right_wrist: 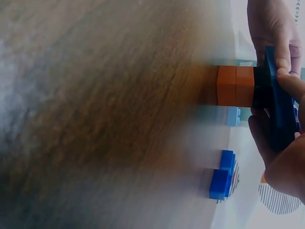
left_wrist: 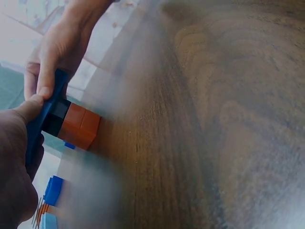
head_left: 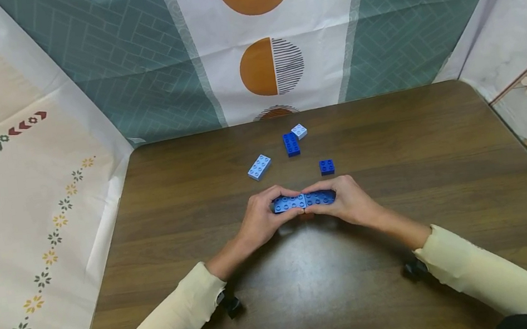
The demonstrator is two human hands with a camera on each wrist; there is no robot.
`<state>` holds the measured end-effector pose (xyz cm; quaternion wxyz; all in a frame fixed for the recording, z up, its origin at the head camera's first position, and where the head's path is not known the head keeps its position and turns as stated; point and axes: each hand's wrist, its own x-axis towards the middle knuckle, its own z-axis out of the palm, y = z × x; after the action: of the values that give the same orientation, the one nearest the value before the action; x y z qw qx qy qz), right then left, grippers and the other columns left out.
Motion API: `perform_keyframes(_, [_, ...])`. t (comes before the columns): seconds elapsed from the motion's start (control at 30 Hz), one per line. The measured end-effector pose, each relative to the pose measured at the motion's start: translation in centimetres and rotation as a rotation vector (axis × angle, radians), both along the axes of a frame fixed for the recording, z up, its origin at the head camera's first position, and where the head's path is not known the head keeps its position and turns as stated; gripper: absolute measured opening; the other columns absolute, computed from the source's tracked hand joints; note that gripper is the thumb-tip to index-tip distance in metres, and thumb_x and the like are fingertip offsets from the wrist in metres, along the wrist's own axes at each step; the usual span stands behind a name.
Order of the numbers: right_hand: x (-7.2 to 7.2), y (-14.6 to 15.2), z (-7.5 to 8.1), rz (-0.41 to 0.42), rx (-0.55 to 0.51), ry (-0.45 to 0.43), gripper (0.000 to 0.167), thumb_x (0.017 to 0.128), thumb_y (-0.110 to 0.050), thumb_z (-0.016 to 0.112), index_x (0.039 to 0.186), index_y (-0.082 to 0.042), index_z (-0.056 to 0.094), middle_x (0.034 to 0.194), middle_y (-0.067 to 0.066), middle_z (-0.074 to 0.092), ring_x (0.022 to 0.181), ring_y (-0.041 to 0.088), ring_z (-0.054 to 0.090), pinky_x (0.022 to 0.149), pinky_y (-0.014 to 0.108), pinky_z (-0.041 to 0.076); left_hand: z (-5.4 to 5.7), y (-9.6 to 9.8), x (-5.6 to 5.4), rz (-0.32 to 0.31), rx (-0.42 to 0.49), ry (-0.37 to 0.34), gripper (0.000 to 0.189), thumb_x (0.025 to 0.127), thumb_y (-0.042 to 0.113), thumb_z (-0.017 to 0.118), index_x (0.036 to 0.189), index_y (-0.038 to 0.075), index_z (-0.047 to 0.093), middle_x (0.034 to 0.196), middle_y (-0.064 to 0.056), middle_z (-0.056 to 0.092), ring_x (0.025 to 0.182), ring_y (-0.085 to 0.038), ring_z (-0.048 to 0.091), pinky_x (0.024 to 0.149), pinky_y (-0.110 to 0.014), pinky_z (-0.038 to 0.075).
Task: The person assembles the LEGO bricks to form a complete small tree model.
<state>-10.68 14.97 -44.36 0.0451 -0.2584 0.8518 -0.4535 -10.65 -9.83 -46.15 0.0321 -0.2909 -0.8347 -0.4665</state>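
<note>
Two blue toy building bricks lie end to end in a row, a left one (head_left: 289,203) and a right one (head_left: 320,197), on top of a short stack. Below them in the right wrist view come a dark brick (right_wrist: 261,87) and orange bricks (right_wrist: 236,86), the lowest close to the tabletop. My left hand (head_left: 262,220) pinches the left blue brick between thumb and fingers along its long sides. Likewise, my right hand (head_left: 349,200) pinches the right one. Both thumbs meet near the seam, at the front. From above, the hands hide most of the stack.
Beyond the hands on the brown wooden table (head_left: 187,197) lie a light blue brick (head_left: 259,167), a dark blue brick (head_left: 291,144), a small pale blue brick (head_left: 299,131) beside it, and a square dark blue brick (head_left: 327,167). Patterned cloths (head_left: 152,90) hang behind the table.
</note>
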Motion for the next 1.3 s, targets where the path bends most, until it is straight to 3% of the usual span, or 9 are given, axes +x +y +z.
perform_keyframes(0.23, [0.0,0.0,-0.2,0.004,0.004,0.028,0.037,0.090,-0.022,0.089,0.123,-0.008,0.080,0.115,0.010,0.079,0.104,0.021,0.075,0.089,0.044,0.062,0.1,0.1,0.3,0.004,-0.037,0.014,0.029,0.095,0.026,0.085,0.120,0.015,0.075,0.113,0.004,0.075,0.093,-0.008,0.067,0.076,-0.026,0.055])
perform_keyframes(0.37, [0.0,0.0,-0.1,0.003,0.010,0.034,0.038,0.090,-0.023,0.089,0.123,-0.008,0.080,0.114,0.010,0.079,0.101,0.020,0.075,0.087,0.044,0.062,0.4,-0.1,0.0,-0.030,-0.079,0.010,0.027,0.100,0.027,0.079,0.123,0.014,0.073,0.118,0.003,0.074,0.098,-0.009,0.066,0.083,-0.030,0.055])
perform_keyframes(0.5, [0.0,0.0,0.0,-0.001,0.027,0.015,0.040,0.090,-0.026,0.089,0.124,-0.009,0.080,0.117,0.010,0.079,0.099,0.019,0.073,0.089,0.046,0.061,0.7,-0.7,-1.0,-0.043,-0.063,-0.042,0.024,0.107,0.025,0.069,0.128,0.013,0.071,0.124,0.001,0.073,0.111,-0.013,0.068,0.095,-0.037,0.056])
perform_keyframes(0.6, [0.0,0.0,0.1,-0.007,0.045,0.001,0.041,0.089,-0.029,0.090,0.125,-0.011,0.080,0.119,0.010,0.078,0.102,0.020,0.072,0.093,0.049,0.059,0.8,-1.4,-2.4,0.019,-0.018,-0.068,0.034,0.108,0.025,0.066,0.139,0.011,0.065,0.135,-0.001,0.070,0.124,-0.021,0.067,0.104,-0.042,0.054])
perform_keyframes(0.7, [0.0,0.0,0.1,-0.015,0.054,-0.014,0.042,0.089,-0.029,0.090,0.125,-0.012,0.080,0.120,0.010,0.078,0.106,0.023,0.072,0.096,0.051,0.058,0.6,-2.2,-4.1,0.136,-0.008,-0.070,0.053,0.107,0.028,0.069,0.154,0.010,0.052,0.151,-0.004,0.061,0.134,-0.029,0.061,0.110,-0.045,0.050])
perform_keyframes(0.8, [0.0,0.0,0.2,-0.024,0.059,-0.032,0.042,0.088,-0.029,0.090,0.126,-0.012,0.080,0.121,0.010,0.077,0.110,0.025,0.072,0.099,0.053,0.056,0.1,-2.9,-5.8,0.248,-0.054,-0.086,0.073,0.104,0.031,0.073,0.164,0.010,0.037,0.164,-0.006,0.047,0.143,-0.034,0.053,0.116,-0.048,0.044])
perform_keyframes(0.87, [-0.1,0.0,0.3,-0.027,0.064,-0.040,0.042,0.088,-0.028,0.090,0.126,-0.013,0.080,0.122,0.010,0.077,0.110,0.025,0.072,0.099,0.053,0.056,-0.3,-3.3,-6.7,0.292,-0.094,-0.112,0.082,0.103,0.033,0.075,0.167,0.009,0.030,0.168,-0.007,0.040,0.146,-0.035,0.049,0.118,-0.049,0.041])
perform_keyframes(1.1, [-0.2,0.0,0.3,-0.021,0.073,-0.047,0.042,0.088,-0.029,0.091,0.126,-0.013,0.080,0.123,0.009,0.077,0.110,0.025,0.071,0.099,0.052,0.056,-1.8,-4.1,-8.5,0.328,-0.192,-0.175,0.086,0.102,0.032,0.075,0.167,0.005,0.027,0.169,-0.010,0.039,0.148,-0.032,0.046,0.122,-0.050,0.035])
perform_keyframes(1.3, [-0.3,0.1,0.3,-0.016,0.072,-0.059,0.043,0.088,-0.029,0.090,0.127,-0.014,0.079,0.124,0.009,0.077,0.110,0.024,0.070,0.100,0.053,0.056,-2.5,-4.1,-9.2,0.318,-0.207,-0.129,0.075,0.102,0.023,0.076,0.162,0.001,0.038,0.161,-0.011,0.051,0.143,-0.030,0.053,0.120,-0.049,0.038])
